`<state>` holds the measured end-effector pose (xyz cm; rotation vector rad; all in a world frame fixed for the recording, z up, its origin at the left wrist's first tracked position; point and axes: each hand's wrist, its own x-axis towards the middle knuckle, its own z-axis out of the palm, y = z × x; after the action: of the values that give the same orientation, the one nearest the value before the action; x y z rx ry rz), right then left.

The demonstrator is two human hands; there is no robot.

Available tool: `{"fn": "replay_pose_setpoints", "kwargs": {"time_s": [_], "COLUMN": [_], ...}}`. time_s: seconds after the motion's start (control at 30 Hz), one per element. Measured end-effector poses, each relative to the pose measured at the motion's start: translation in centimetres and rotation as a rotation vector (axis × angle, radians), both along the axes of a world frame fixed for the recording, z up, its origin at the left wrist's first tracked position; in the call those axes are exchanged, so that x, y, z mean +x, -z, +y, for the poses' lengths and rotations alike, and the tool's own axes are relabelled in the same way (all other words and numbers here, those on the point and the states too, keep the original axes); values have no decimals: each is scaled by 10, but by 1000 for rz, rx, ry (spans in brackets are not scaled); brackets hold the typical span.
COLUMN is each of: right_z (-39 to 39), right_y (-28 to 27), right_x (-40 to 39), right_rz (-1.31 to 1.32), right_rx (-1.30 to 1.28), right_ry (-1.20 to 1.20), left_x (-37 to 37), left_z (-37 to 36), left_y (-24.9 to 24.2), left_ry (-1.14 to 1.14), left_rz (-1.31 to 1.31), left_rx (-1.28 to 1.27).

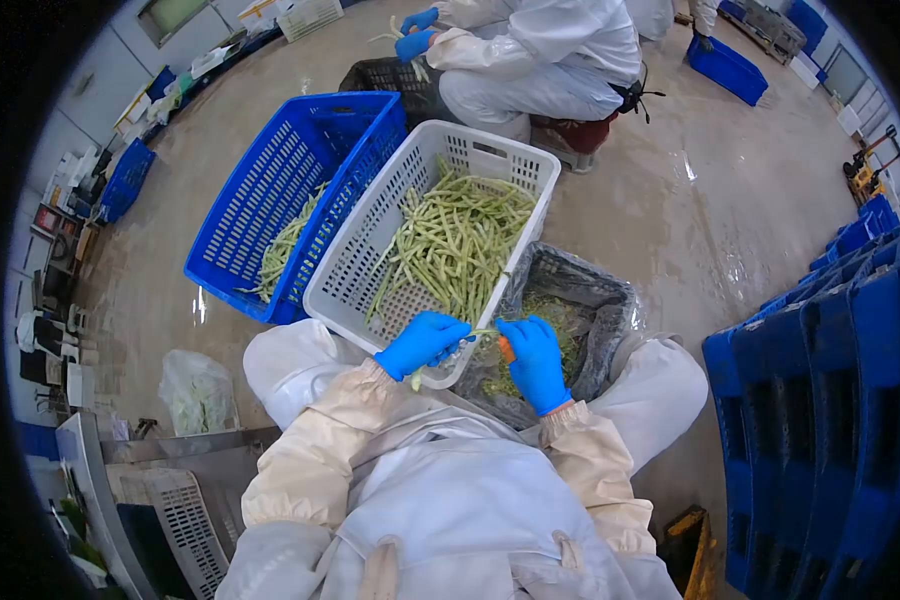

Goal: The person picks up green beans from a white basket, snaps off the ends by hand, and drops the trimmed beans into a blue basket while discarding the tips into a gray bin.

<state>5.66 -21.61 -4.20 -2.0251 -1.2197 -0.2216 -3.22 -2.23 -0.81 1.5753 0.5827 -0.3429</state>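
Note:
My left hand (423, 344), in a blue glove, is closed around a green bean (483, 332), whose tip points towards my other hand. A pale bean end also shows below the left palm. Gloved in blue too, my right hand (536, 368) is closed on a small tool with an orange handle (507, 349); its working end is too small to make out. Both hands are over the near edge of a white perforated crate (345, 262), which holds a heap of green beans (462, 232). Under the right hand, a crate lined with a black bag (610, 292) contains green trimmings (545, 310).
A blue perforated crate (232, 232) with more beans stands left of the white one. Ahead, a co-worker in white (540, 60) sits by a dark crate (380, 75). Blue pallets (820, 420) stack up at right. A clear plastic bag (198, 390) lies at left.

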Motion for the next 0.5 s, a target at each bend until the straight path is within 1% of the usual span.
{"fn": "replay_pose_setpoints", "kwargs": {"time_s": [0.07,0.13,0.17,0.2,0.23,0.27,0.3,0.33,0.37,0.4,0.43,0.47,0.5], "right_z": [0,-1,-1,-1,0,1,3,7,8,8,8,8,7], "right_y": [5,8,8,9,10,13,19,18,17,16,14,18,26], "right_x": [-1,-5,-7,-10,-12,-14,-15,-16,-16,-15,-15,-16,-18], "right_rz": [9,109,110,137,164,166,582,997,997,1097,1196,1197,1228], "right_rx": [-21,-96,-98,-41,16,13,196,378,373,445,516,509,450], "right_ry": [-7,2,1,32,63,61,70,75,72,37,3,5,7], "left_x": [-1,-2,-4,-5,-5,-4,-4,-4,-4,-4,-3,-1,2], "left_z": [2,2,0,-1,-1,-3,-5,-11,-19,-23,-21,-16,-8], "left_y": [1,9,20,32,36,42,47,51,55,59,57,54,52], "left_ry": [23,46,127,207,205,251,295,288,114,-53,-57,-183,-308], "left_rz": [4,8,-267,-542,-539,-654,-767,-764,-626,-478,-477,-380,-278], "left_rx": [-14,-30,251,532,530,729,929,929,552,175,170,-46,-261]}}
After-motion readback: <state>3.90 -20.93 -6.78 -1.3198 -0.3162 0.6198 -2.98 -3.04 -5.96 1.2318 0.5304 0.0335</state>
